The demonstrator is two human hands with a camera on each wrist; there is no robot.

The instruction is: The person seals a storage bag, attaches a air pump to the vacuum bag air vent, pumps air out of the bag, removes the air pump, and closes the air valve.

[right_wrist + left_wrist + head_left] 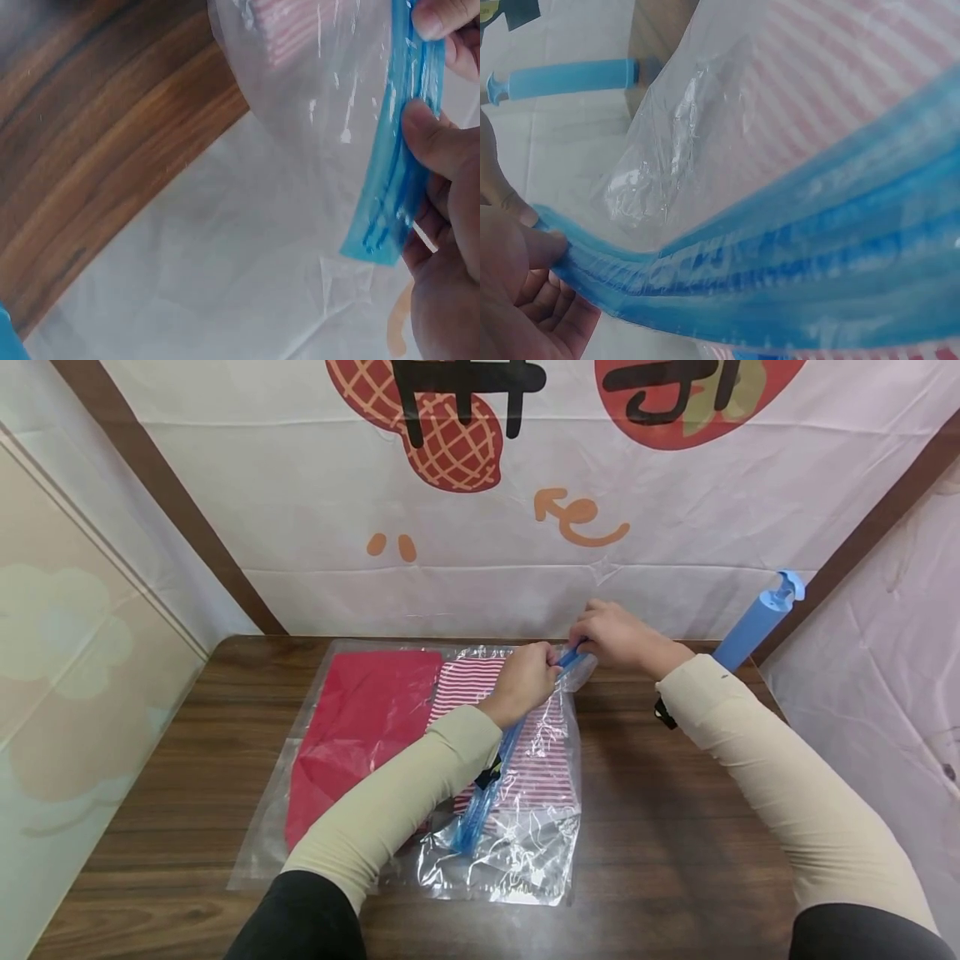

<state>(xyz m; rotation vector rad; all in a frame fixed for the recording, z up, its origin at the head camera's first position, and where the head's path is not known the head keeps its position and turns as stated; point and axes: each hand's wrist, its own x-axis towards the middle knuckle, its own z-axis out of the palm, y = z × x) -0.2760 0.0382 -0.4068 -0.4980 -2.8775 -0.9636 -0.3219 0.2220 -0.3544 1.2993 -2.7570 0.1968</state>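
Note:
A clear plastic zip bag lies on the table with a red cloth and a red-and-white striped cloth showing through it. Its blue zip strip runs diagonally over the striped cloth, the far end lifted. My left hand pinches the strip near that end, thumb on top in the left wrist view. Just beyond, my right hand pinches the same strip between thumb and fingers, and the strip's blue tip sticks out past it in the right wrist view.
A blue hand pump stands tilted at the back right of the wooden table. Behind the table's far edge hangs a white printed cloth, with another pale curtain on the right.

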